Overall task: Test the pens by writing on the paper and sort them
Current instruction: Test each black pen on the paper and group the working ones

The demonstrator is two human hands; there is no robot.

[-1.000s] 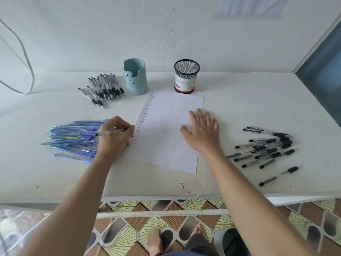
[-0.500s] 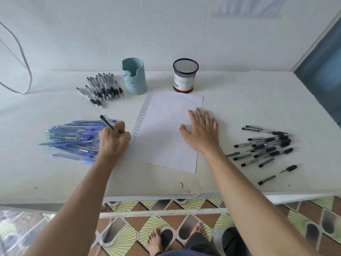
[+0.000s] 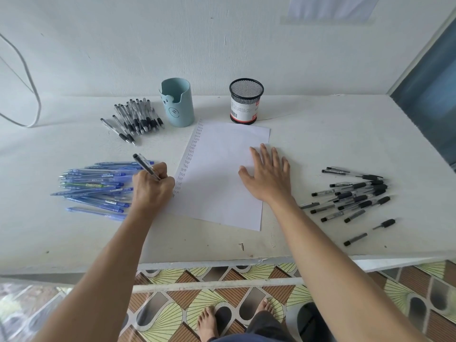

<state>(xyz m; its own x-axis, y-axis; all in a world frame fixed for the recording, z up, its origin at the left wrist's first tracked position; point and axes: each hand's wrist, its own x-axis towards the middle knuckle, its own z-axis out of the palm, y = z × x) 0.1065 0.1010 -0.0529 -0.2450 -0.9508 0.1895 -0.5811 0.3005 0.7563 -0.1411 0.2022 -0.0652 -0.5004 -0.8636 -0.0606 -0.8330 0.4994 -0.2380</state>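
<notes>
White table [image 3: 320, 139], surface scuffed. Sheet of paper [image 3: 222, 193] lay at centre, slightly skewed. Heap of blue pens [image 3: 93, 186] to its left; grey pens [image 3: 133, 119] bunched farther back; black pens [image 3: 357, 193] scattered right. Teal holder [image 3: 177, 104] and mesh cup [image 3: 245, 102] stood upright just behind the paper.

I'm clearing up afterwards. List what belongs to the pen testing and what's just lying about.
Job: left hand, pen it holds, right hand, paper, blue pens, black pens at right, black pens at back, blue cup, mesh cup.
Lying about: wall cable, taped wall sheet.
</notes>
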